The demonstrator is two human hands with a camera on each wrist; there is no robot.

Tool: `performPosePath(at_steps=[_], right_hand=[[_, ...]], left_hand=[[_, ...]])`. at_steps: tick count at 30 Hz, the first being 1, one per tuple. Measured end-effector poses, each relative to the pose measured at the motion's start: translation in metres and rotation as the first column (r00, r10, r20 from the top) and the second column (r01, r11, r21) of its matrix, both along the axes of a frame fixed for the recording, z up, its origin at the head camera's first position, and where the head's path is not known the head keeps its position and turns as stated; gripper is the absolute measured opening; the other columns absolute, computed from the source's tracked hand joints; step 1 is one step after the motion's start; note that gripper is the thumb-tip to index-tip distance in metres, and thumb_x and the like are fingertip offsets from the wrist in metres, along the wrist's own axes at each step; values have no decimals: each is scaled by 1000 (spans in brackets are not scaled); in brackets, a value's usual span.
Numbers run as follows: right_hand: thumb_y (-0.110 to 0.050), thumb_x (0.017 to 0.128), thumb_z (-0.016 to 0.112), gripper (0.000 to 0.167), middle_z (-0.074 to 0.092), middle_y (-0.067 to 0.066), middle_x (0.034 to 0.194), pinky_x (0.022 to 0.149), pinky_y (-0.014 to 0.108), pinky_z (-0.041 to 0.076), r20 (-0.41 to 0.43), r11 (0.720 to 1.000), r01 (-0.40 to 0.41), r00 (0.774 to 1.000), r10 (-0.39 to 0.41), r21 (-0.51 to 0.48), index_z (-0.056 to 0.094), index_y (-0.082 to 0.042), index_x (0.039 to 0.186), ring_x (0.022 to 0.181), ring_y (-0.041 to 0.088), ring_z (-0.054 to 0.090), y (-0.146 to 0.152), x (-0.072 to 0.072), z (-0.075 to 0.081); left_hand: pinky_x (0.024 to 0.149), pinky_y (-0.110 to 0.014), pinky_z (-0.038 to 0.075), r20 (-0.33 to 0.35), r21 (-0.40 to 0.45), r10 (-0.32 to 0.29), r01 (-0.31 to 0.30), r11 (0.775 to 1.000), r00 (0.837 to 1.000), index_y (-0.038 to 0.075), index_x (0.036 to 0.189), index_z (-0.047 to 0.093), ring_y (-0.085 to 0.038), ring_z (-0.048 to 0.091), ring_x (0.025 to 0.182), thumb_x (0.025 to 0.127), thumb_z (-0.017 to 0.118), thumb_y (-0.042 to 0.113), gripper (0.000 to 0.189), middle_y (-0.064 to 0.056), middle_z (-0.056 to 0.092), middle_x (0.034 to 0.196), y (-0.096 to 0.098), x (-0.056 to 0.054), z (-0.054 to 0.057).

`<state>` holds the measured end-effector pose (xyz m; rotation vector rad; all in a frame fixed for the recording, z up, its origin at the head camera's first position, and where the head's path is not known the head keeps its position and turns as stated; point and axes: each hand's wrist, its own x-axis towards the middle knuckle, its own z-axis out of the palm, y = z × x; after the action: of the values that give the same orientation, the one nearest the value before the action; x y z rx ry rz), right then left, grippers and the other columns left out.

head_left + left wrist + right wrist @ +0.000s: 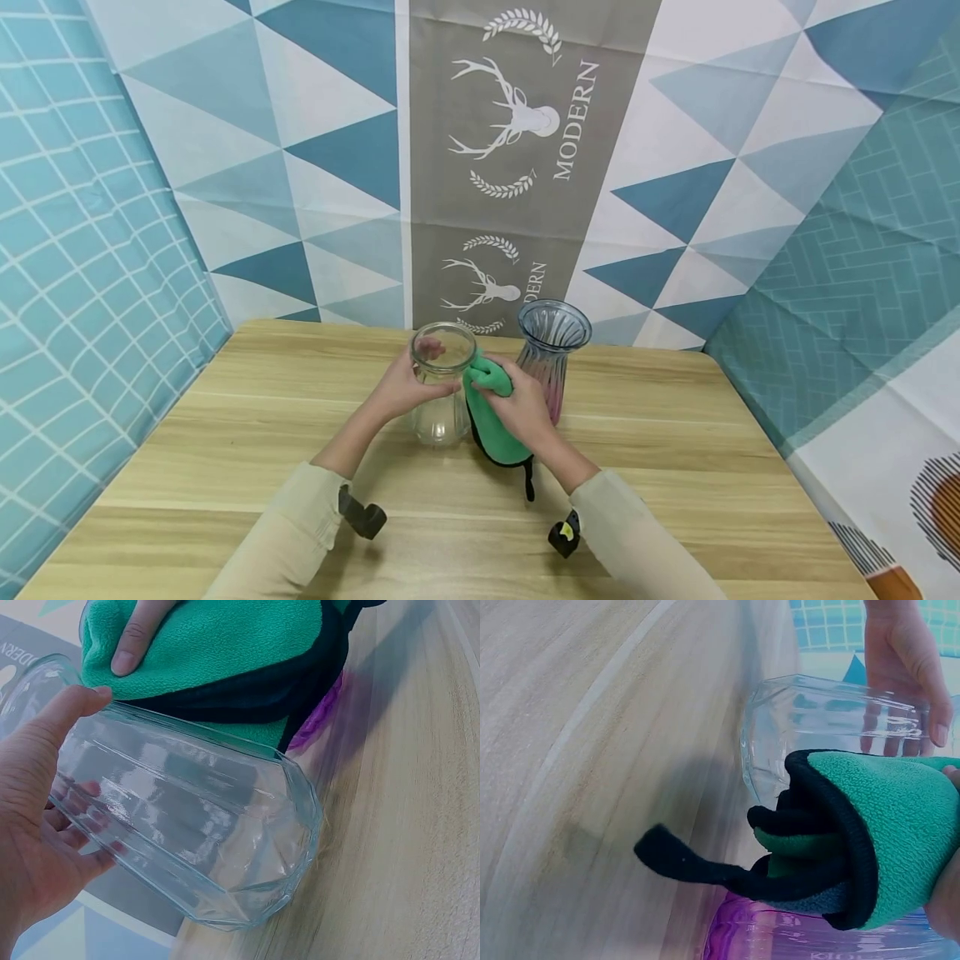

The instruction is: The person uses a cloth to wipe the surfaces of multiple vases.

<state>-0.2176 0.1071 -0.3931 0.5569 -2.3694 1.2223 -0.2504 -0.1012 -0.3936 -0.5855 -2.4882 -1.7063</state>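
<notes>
My left hand (405,385) grips a clear glass vase (438,417) near its neck, thumb on the near side and fingers round the far side. The faceted base of the vase (262,862) is low, close over the table. A folded green cloth (495,425) with black edging and a black hanging loop is held in my right hand (521,404). The cloth lies against the right side of the vase, up by the rim, its lower part hanging down. Several fingers of the right hand are hidden behind the cloth.
Just behind my right hand stands a second glass vase (555,333), bluish at its flared rim and pink-purple lower down. Both are over a wooden table (645,517). A patterned wall covering (337,167) rises at the table's back edge, with tiled-print sheets at both sides.
</notes>
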Motion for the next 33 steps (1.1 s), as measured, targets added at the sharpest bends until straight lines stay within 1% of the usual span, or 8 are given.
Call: performPosePath(at_steps=[4,9,14,19,25,28,33], right_hand=[[-18,82,73,38,69,8,110,78,36,54,18,1000,-3,1000,3,24,62,-12,118,95,22,66,1,0,-3],[-18,82,73,40,68,8,112,79,37,54,37,998,-11,999,9,56,62,-11,119,97,23,66,3,1,-8],[-19,82,72,42,67,6,115,79,37,53,81,996,-17,997,10,87,61,-13,122,98,23,66,5,3,-14],[-19,82,72,42,67,6,117,82,39,53,97,996,-20,995,12,88,60,-15,122,101,24,65,6,4,-17],[-18,82,72,40,68,7,114,82,40,52,126,991,-16,992,-1,134,61,-14,121,99,24,65,7,6,-17],[-18,82,72,40,68,6,113,80,39,52,115,990,-12,993,-4,137,61,-14,120,98,23,65,7,6,-19],[-17,82,73,39,69,6,112,79,38,53,58,997,9,998,-14,82,62,-14,119,97,22,66,6,7,-20]], left_hand=[[109,-50,35,-20,-5,-13,13,1000,1000,6,128,44,-33,48,124,71,82,24,71,-15,54,129,0,-1,-1],[109,-50,34,-35,-10,-14,13,1000,999,5,129,45,-33,47,125,71,82,24,71,-15,54,130,0,-1,-1],[110,-50,33,-19,-1,-17,17,1000,1000,5,129,45,-34,46,126,71,81,23,71,-15,53,130,0,0,-1],[110,-49,33,-10,2,-21,21,1000,1000,5,129,45,-34,45,127,72,81,22,70,-15,53,131,0,0,0],[112,-51,30,14,-5,-26,26,1000,1000,6,132,42,-35,39,131,72,81,24,74,-17,45,138,-1,0,-1],[111,-52,30,18,-8,-25,25,1000,1000,7,133,41,-35,38,132,72,81,26,75,-16,44,139,-2,1,0],[108,-56,33,5,-23,-24,24,999,1000,9,134,42,-34,41,127,73,80,26,74,-15,44,135,-3,0,-1]])
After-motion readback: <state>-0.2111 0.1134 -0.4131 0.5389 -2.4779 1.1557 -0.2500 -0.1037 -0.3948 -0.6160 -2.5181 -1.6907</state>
